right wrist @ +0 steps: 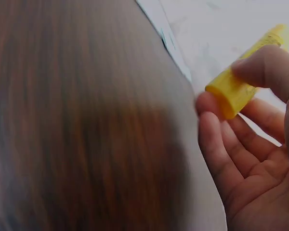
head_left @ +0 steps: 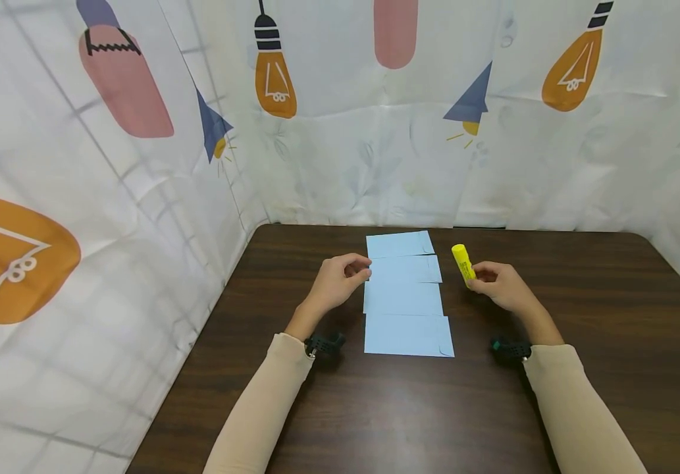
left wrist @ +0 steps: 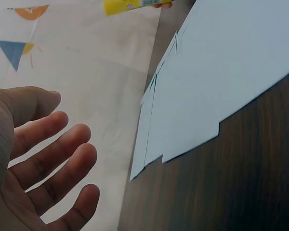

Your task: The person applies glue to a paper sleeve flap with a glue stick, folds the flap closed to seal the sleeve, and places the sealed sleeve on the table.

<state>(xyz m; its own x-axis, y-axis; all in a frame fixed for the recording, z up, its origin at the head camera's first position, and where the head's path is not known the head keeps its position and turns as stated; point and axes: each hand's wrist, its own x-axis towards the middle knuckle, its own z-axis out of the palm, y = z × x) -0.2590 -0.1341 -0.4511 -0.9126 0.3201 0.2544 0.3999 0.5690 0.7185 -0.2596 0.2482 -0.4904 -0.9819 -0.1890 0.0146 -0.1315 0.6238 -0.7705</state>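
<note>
Several light blue envelopes [head_left: 403, 298] lie overlapping in a column on the table, running away from the person. My left hand [head_left: 341, 280] hovers at their left edge, beside the upper ones. Its fingers [left wrist: 77, 163] are loosely bent and hold nothing, with the thumb apart from them. To the right of the column, my right hand [head_left: 502, 284] pinches a yellow highlighter [head_left: 463, 263] near its lower end. The highlighter tilts, its far end pointing up and away. Close up, the thumb presses on the highlighter's barrel [right wrist: 236, 91] from one side, with fingers on the other.
A dark brown wooden table [head_left: 399, 415] spreads under both arms. Behind it and to the left hangs a white curtain [head_left: 340, 164] printed with bulbs and lamps. Each wrist wears a black strap [head_left: 324, 343] with a small device.
</note>
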